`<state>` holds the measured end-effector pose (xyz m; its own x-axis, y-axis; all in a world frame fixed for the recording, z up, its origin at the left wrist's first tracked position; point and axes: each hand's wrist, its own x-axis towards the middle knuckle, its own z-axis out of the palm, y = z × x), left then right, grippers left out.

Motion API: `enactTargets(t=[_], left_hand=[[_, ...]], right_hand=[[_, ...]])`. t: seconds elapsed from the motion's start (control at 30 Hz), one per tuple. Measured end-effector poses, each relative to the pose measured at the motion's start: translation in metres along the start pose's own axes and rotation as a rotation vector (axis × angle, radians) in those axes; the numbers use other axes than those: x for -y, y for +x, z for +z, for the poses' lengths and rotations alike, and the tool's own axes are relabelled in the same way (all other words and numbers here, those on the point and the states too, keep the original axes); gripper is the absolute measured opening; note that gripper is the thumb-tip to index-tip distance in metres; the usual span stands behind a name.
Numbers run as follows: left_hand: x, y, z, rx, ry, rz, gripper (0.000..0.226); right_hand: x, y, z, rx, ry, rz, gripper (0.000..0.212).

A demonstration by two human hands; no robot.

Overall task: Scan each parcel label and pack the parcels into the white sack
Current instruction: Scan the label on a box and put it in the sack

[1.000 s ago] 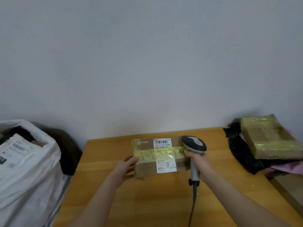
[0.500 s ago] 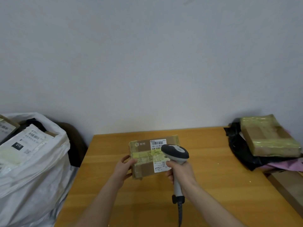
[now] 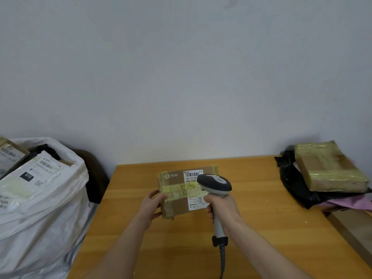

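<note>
A brown cardboard parcel (image 3: 177, 200) with yellowish tape and a white label (image 3: 192, 179) sits at the middle of the wooden table (image 3: 261, 228), its left side tilted up. My left hand (image 3: 154, 206) grips its left edge. My right hand (image 3: 223, 210) holds the handle of a grey barcode scanner (image 3: 214, 185), whose head hangs over the label's right part and hides it. The white sack (image 3: 40, 214) stands at the left of the table, with several parcels showing in its mouth.
At the table's far right lies a tape-wrapped brown parcel (image 3: 328, 168) on top of black plastic bags (image 3: 291, 182) and a pink one (image 3: 350, 203). A cardboard piece (image 3: 354, 228) lies at the right edge. The scanner cable (image 3: 221, 260) runs toward me. A dark chair back (image 3: 94, 174) stands behind the sack.
My right hand has brought the scanner left, from the parcel's right end to over its label. My left hand has lifted the parcel's left side. The view has shifted slightly left.
</note>
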<state>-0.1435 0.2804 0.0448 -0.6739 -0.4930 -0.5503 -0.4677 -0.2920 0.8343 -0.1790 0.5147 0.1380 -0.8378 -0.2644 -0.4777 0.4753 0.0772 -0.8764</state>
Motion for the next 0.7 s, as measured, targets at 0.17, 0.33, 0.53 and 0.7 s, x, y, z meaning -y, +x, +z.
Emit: enactTargets(t=[0.17, 0.33, 0.53, 0.7], left_hand=[[-0.006, -0.008, -0.003, -0.055, 0.006, 0.008, 0.044], [-0.031, -0.028, -0.018, -0.143, -0.027, 0.036, 0.046], [-0.066, -0.075, -0.071, -0.326, -0.118, 0.132, 0.054], [-0.089, -0.119, -0.142, -0.497, -0.184, 0.184, 0.057]], right_hand=[[0.004, 0.009, 0.002, 0.005, 0.026, -0.011, 0.015], [0.027, 0.029, 0.014, 0.054, 0.002, -0.073, 0.01], [0.059, 0.039, 0.078, 0.221, -0.011, -0.138, 0.01], [0.072, 0.013, 0.163, 0.366, -0.079, -0.226, 0.005]])
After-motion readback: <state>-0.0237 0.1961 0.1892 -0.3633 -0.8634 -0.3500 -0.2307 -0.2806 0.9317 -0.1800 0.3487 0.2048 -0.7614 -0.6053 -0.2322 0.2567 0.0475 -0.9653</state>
